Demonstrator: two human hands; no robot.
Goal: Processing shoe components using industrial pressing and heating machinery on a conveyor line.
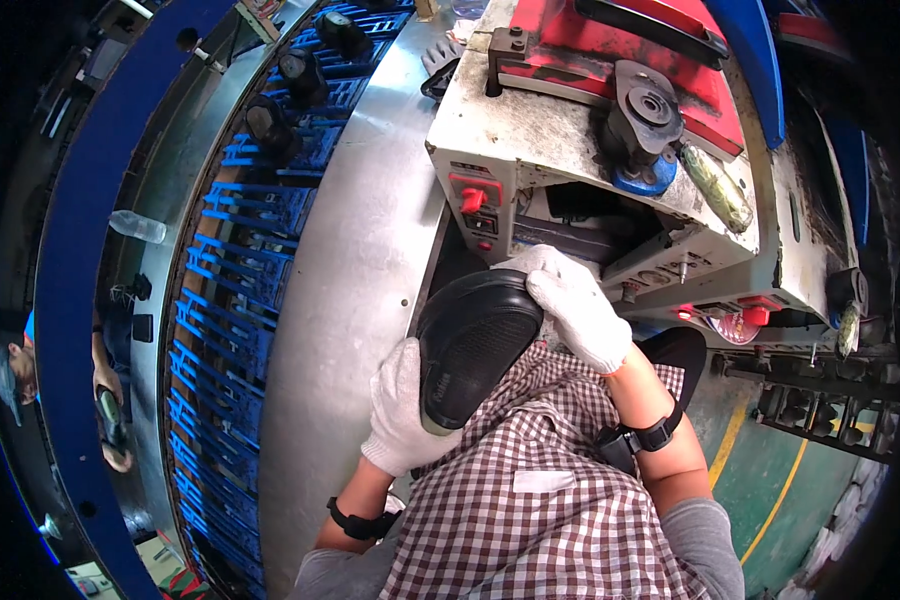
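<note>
A black clog-like shoe [480,345], its textured insole facing up, is held in front of my checkered apron. My left hand [407,408], in a white knit glove, closes round its lower left side near the heel end. On the upper right side, my right hand [577,305], gloved the same way, grips the rim by the rounded toe end. The shoe hides part of the fingers of both hands.
A metal table [340,270] runs along my left, beside a conveyor of blue slatted racks [240,260] carrying dark shoes [267,127]. Ahead right stands a worn white machine [480,140] with red switches and a black mould-like part [647,105]. A co-worker's hand [107,375] holds a shoe at far left.
</note>
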